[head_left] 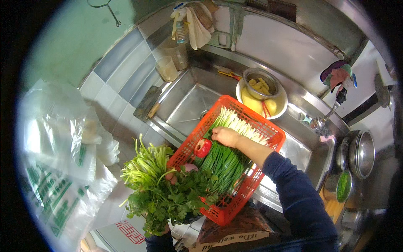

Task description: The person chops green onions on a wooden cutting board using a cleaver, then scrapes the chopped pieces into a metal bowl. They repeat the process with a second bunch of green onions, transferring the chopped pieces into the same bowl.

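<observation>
A bunch of leafy coriander (176,198) with pale stems rests in my left hand (164,230), beside the lower left side of a red plastic basket (231,217). Leaves cover most of that hand. Inside the basket, my right hand (225,136) is lowered onto a bundle of long green chives (223,160) with white ends. Its fingers are curled beside something dark green, and their tips are hidden. Just left of them lies a red pepper (203,147) with a pale opening. A pinkish round vegetable (190,167) shows behind the coriander.
The basket sits across a steel double sink (189,104). Behind it, a steel bowl (262,83) of yellow pieces stands in a white bowl (280,110) with peeled yellow vegetables. A cleaver (154,107) lies at the left rim; plastic bags (63,151) hang farther left.
</observation>
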`<state>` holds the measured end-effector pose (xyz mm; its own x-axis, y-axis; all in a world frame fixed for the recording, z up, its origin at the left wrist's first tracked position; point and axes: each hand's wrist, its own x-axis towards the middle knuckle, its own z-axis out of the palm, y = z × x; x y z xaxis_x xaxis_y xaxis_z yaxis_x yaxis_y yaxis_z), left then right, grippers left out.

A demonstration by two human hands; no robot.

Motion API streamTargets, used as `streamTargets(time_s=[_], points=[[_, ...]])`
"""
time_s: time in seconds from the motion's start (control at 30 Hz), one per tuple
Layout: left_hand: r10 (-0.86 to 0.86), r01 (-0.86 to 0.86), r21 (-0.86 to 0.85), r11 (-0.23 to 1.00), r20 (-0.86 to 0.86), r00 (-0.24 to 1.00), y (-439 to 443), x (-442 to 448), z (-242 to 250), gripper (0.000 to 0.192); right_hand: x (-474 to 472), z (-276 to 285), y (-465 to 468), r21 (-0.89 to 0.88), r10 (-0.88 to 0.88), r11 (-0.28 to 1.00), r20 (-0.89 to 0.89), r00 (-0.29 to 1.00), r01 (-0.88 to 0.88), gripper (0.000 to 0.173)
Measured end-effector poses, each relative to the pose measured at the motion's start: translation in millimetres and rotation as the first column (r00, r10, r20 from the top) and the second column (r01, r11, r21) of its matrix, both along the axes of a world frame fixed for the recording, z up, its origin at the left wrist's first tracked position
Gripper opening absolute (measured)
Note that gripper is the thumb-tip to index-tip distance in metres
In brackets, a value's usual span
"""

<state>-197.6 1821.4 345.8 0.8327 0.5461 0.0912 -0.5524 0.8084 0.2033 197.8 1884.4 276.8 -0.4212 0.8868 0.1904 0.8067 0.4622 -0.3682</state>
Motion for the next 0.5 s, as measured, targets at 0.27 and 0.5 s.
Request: streamTargets(time_s=[0.27, 0.5], points=[[0.066, -0.066, 0.004, 0.998, -0.058, 0.996, -12, -2, 1, 0.055, 53, 17, -12, -0.369, -0.540, 0.838, -0.465, 0.702, 0.401, 0.015], [0.133, -0.133, 0.002, 0.991, -0.108, 0.985, -33, -10, 6, 0.056, 33, -21, -32, -0.107, -0.264, 0.958, 0.025, 0.964, 0.265, 0.006]])
